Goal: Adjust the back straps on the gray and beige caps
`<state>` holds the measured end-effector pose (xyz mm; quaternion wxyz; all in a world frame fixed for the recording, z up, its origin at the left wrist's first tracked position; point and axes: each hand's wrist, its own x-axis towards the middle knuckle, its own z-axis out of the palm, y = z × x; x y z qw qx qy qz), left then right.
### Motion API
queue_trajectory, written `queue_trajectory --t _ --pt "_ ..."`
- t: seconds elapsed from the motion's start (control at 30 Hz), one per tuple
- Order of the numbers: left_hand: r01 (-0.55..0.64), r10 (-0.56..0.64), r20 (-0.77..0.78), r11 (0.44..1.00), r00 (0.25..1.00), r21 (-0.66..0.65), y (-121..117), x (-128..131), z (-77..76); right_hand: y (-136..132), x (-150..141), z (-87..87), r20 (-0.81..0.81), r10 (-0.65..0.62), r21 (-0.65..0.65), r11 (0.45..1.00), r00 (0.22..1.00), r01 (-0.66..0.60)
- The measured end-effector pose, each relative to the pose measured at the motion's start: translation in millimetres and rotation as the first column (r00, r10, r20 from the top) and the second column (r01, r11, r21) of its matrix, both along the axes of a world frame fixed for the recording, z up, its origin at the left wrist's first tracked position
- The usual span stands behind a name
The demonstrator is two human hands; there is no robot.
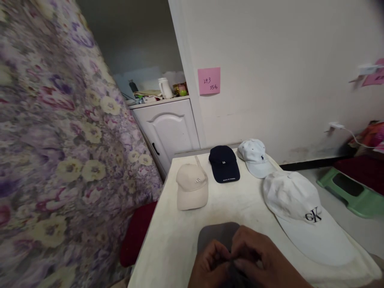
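Note:
At the near edge of the table, a dark grey cap (pixel 216 235) lies with its brim pointing away from me. My left hand (pixel 208 267) and my right hand (pixel 261 255) meet over it, fingers pinched together on a dark part of the cap. Which part they grip is hidden by the fingers. Beyond them sit a beige cap (pixel 192 186) with a stripe logo and a navy cap (pixel 224 164) with small white lettering. Farther right are a light blue cap (pixel 255 157) and, nearest my right hand, a white cap (pixel 303 216) with black "CK" letters.
A cream cloth covers the table (pixel 168 236). Left of it hang a floral curtain (pixel 60 160) and a dark red seat (pixel 136 232). A white cabinet (pixel 171 128) and a wall with a pink note (pixel 209 81) stand behind. A green stool (pixel 351 192) is on the right.

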<state>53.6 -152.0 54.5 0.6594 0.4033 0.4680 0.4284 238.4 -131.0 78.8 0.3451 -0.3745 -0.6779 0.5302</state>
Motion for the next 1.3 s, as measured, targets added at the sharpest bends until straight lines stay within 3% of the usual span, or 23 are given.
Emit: queue_trajectory --t 0.17,0.3,0.6,0.77,1.0,1.2,1.3 --pt "0.003 0.004 0.133 0.998 0.991 -0.055 -0.5 -6.4 -10.6 2.6 8.7 -2.4 -0.086 -0.01 0.03 0.999 0.996 0.013" --pt "0.003 0.009 0.195 0.998 0.981 -0.063 0.7 -7.6 -12.5 5.0 7.1 -11.8 -0.126 0.055 0.003 0.998 0.991 -0.055" --pt "0.013 -0.001 0.162 0.997 0.987 -0.075 3.5 -7.3 -10.0 5.1 2.5 -8.9 -0.146 0.086 0.004 0.996 0.986 -0.086" --pt "0.028 -0.011 0.214 0.997 0.977 -0.074 3.6 -5.6 -10.0 6.0 1.8 -12.0 -0.14 0.076 -0.056 0.995 0.987 -0.085" --pt "0.035 -0.025 0.138 0.997 0.99 -0.068 4.2 -3.1 2.7 8.9 -8.0 -22.0 -0.095 0.09 -0.048 0.994 0.991 -0.095" --pt "-0.022 0.024 0.118 1.0 0.993 -0.023 4.1 -5.1 -6.7 11.2 -10.6 -23.3 -0.087 0.071 -0.029 0.997 0.994 -0.074" --pt "0.004 -0.006 0.026 0.998 1.0 0.063 0.0 -11.4 -6.7 10.0 -8.4 -25.9 -0.056 0.051 -0.032 0.998 0.997 -0.052"
